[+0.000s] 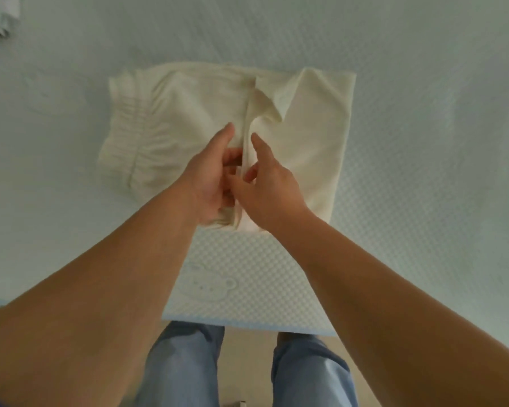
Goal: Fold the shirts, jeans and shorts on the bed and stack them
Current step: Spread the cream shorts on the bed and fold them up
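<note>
Both my hands are pinching a raised ridge of the cream shorts (188, 113), left hand (210, 183) and right hand (269, 190) curled on it, shorts lying mid-bed (423, 142), near its front edge.

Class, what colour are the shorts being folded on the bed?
Cream shorts, plain; seen best in the head view.

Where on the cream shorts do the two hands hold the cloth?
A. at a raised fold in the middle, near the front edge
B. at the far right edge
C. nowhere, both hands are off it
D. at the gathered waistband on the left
A: the left hand and the right hand pinch a raised ridge of the cream shorts in the middle, at the edge nearest the person.
</note>
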The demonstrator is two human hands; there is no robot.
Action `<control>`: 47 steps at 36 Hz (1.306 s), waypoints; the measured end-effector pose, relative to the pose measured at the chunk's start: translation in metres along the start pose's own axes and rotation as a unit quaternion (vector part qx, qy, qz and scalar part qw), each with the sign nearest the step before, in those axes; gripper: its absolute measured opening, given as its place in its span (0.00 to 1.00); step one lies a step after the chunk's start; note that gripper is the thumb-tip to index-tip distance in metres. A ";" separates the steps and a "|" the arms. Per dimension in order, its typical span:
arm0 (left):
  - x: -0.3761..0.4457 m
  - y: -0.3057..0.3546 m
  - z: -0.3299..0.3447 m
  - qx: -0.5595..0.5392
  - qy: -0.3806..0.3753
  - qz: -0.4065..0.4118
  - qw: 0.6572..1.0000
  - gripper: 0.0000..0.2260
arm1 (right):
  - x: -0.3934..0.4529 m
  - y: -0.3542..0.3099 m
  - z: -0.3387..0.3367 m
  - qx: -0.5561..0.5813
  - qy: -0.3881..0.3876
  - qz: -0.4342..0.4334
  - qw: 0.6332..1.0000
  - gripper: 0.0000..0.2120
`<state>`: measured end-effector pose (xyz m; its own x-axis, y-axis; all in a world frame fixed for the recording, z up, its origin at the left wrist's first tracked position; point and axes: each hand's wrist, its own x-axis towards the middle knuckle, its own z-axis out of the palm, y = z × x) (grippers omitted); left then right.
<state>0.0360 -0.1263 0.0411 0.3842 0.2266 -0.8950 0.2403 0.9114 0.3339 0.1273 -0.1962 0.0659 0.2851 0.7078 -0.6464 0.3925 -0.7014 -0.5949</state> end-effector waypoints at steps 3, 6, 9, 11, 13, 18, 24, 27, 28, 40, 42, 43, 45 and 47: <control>0.002 -0.002 0.005 0.110 0.093 0.060 0.988 0.20 | -0.010 0.007 0.008 -0.040 0.067 -0.022 0.997 0.23; 0.006 -0.013 0.019 0.315 0.174 0.170 0.917 0.17 | -0.018 0.023 -0.001 -0.087 0.138 -0.051 0.985 0.15; 0.008 -0.020 0.026 0.360 0.217 0.180 0.889 0.19 | -0.006 0.030 -0.021 -0.068 0.138 0.013 0.988 0.13; 0.012 -0.024 0.028 0.362 0.219 0.179 0.888 0.19 | 0.014 0.027 -0.035 -0.064 0.146 0.041 0.986 0.14; 0.012 -0.025 0.028 0.356 0.220 0.180 0.890 0.16 | 0.041 0.018 -0.049 -0.094 0.148 0.023 0.984 0.13; 0.006 -0.031 0.027 0.374 0.229 0.205 0.875 0.18 | 0.094 -0.021 -0.064 -0.162 0.109 -0.101 0.976 0.15; -0.007 -0.048 0.026 0.462 0.273 0.320 0.781 0.34 | 0.102 -0.033 -0.061 -0.141 0.108 -0.174 0.969 0.18; -0.012 -0.057 0.020 0.579 0.255 0.346 0.693 0.30 | 0.076 -0.010 -0.058 -0.178 0.184 -0.204 0.945 0.17; -0.013 -0.058 0.018 0.593 0.237 0.340 0.691 0.28 | 0.065 0.001 -0.055 -0.190 0.201 -0.197 0.941 0.17; -0.026 -0.054 0.019 0.614 0.218 0.361 0.668 0.26 | -0.006 0.080 -0.021 -0.335 0.114 -0.147 0.924 0.33; -0.022 -0.050 0.031 0.596 0.194 0.436 0.646 0.25 | -0.019 0.085 -0.014 -0.329 0.109 -0.154 0.925 0.32; -0.016 -0.047 0.038 0.598 0.172 0.457 0.635 0.25 | -0.027 0.090 -0.009 -0.332 0.086 -0.148 0.927 0.32; 0.002 -0.041 0.048 0.639 0.120 0.436 0.622 0.27 | -0.039 0.101 0.003 -0.350 0.036 -0.128 0.927 0.32; 0.027 -0.036 0.047 0.710 0.110 0.374 0.587 0.29 | -0.046 0.112 0.014 -0.358 0.023 -0.127 0.925 0.32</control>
<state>0.0796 -0.1695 0.0191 0.7681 0.5625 -0.3059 0.6387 -0.6395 0.4279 0.1460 -0.3085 0.0229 0.1346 0.8561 -0.4990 0.9256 -0.2884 -0.2452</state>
